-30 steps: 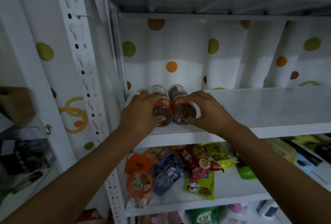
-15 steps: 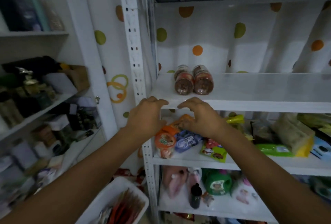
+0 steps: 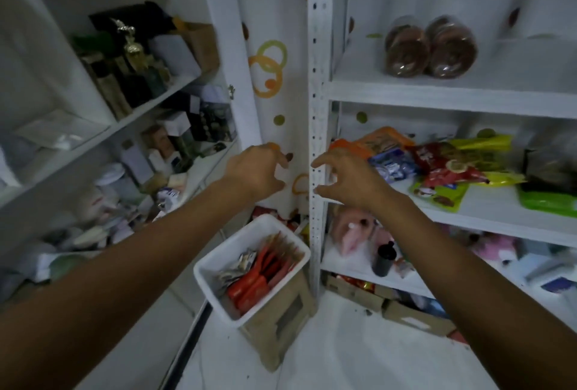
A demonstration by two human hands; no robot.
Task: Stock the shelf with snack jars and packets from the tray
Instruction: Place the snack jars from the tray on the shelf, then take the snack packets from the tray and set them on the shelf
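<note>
- The white tray (image 3: 215, 302) sits at lower centre of the frame on a beige stool (image 3: 281, 330). Red packets (image 3: 253, 283) and a few silvery ones stand on edge inside it, and no jar shows in it.
- Two snack jars (image 3: 406, 54) lie on their sides at upper right, touching each other, on the upper shelf (image 3: 468, 99). Mixed snack packets (image 3: 437, 168) are heaped on the shelf below, at mid right.
- The step in hand looks like a reach down to the tray for a load of packets.
- To do it well, bring both grips down over the tray and pinch a small bunch by the top edges. Lift straight up so the tray does not slide on the stool, and keep the packets flat together so none fans out and drops.
- The left grip (image 3: 256, 171), at centre frame, is released. Its fingers are loosely bent and hold nothing, and the dotted curtain is behind it.
- The right grip (image 3: 349, 180), just to its right, is also released and empty, with fingers spread and bent. It crosses the perforated post (image 3: 315, 93), and I cannot tell whether a fingertip touches the post.
- Both grips hang well above the tray.
</note>
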